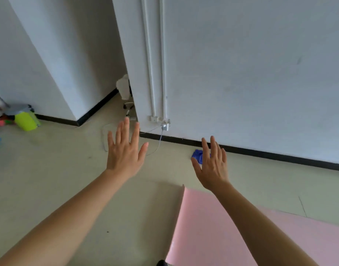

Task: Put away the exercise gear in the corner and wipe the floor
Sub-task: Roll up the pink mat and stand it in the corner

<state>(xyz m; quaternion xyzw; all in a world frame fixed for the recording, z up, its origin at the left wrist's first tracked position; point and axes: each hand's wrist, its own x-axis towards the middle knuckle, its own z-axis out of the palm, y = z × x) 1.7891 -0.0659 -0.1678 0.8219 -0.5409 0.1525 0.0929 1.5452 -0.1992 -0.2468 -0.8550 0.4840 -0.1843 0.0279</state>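
A pink exercise mat (212, 227) lies flat on the floor at the lower right, one corner pointing toward the wall. A crumpled blue cloth (197, 155) lies on the floor by the black skirting, partly hidden behind my right hand (212, 166). Both arms reach forward above the floor. My right hand is spread with straight fingers and holds nothing. My left hand (126, 150) is spread the same way, empty, in front of the wall corner.
A white charger (165, 126) is plugged low on the wall, its cable (159, 143) looping over the beige floor (59, 169). A lime-green container (26, 120) and colourful items sit at the far left. A white object (123, 87) stands in the recess.
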